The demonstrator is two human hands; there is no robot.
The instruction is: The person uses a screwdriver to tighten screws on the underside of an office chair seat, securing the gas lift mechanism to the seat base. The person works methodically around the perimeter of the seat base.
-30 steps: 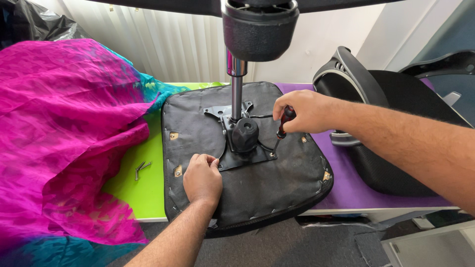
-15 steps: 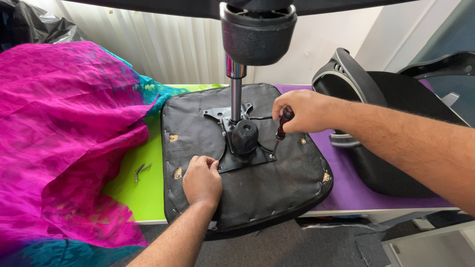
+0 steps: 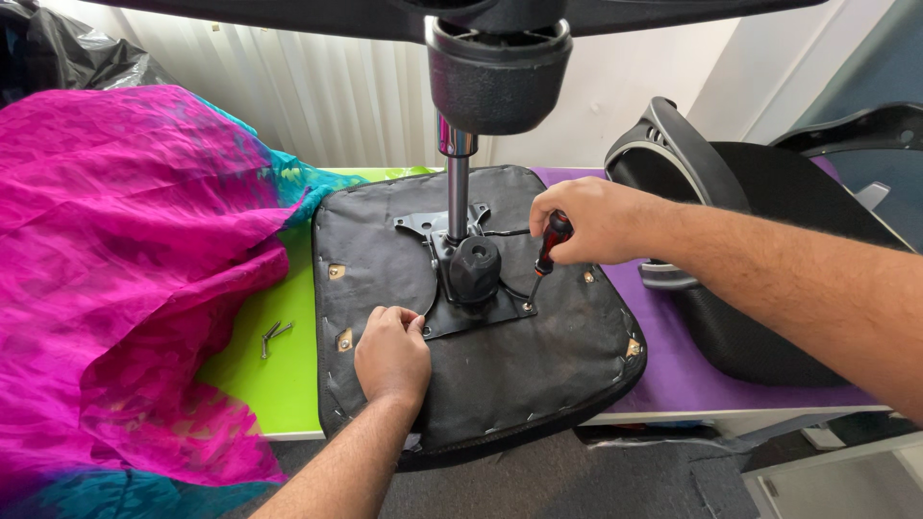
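An upside-down black chair seat (image 3: pixel 538 375) lies on the table. A black metal mounting plate (image 3: pixel 481 312) with a chrome gas column (image 3: pixel 459 197) is fixed to its underside. My right hand (image 3: pixel 586 221) grips a red-and-black screwdriver (image 3: pixel 544 258), its tip pressed at the plate's right front corner. My left hand (image 3: pixel 391 356) rests as a loose fist on the seat at the plate's left front edge, holding nothing that I can see.
A pink and teal cloth (image 3: pixel 125 279) covers the table's left side. Two loose screws (image 3: pixel 272 334) lie on the green tabletop (image 3: pixel 269 384). A black chair backrest (image 3: pixel 760 250) sits on the purple part at the right. The chair base hub (image 3: pixel 498 67) hangs overhead.
My right hand has shifted slightly on the screwdriver, which stays at the plate's right corner. My left hand has not moved.
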